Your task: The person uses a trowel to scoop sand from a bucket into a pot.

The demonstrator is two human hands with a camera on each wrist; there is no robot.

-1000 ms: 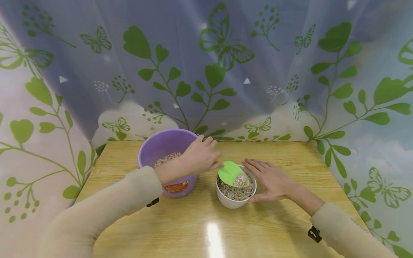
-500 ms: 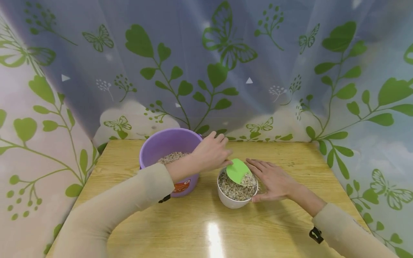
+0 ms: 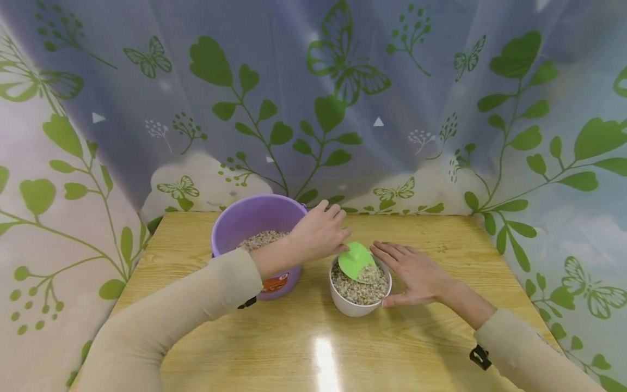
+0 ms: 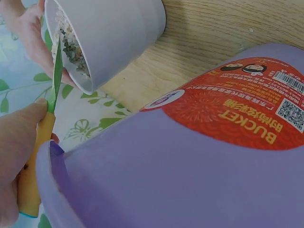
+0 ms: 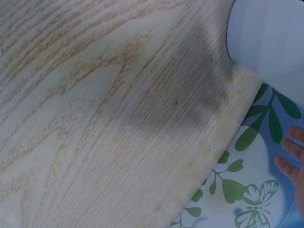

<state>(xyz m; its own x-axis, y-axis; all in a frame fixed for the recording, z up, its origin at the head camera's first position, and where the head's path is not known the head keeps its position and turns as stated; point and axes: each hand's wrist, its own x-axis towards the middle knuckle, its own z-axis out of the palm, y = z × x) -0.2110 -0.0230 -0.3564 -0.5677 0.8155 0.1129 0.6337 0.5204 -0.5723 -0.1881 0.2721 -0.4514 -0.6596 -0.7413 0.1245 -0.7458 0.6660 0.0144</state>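
My left hand (image 3: 318, 234) grips the yellow handle (image 4: 35, 166) of a small toy shovel, reaching over the bucket's right side. The shovel's green blade (image 3: 355, 260) tilts down over a white bowl (image 3: 356, 309), its front edge at the gravel (image 3: 360, 288). The bowl is filled with gravel nearly to its rim. My right hand (image 3: 413, 275) rests with extended fingers against the bowl's right side. Left of the bowl stands a purple bucket (image 3: 230, 223) with more gravel (image 3: 262, 238) inside, partly hidden by my left forearm.
Everything stands on a wooden table (image 3: 264, 348). A patterned curtain (image 3: 294, 109) hangs behind its far edge and along both sides. A red label (image 4: 247, 104) is on the bucket's outer wall.
The shovel moved right over the bowl, then slightly back left. Gravel has slid off its blade, and the bowl's heap looks higher. My right hand stays at the bowl.
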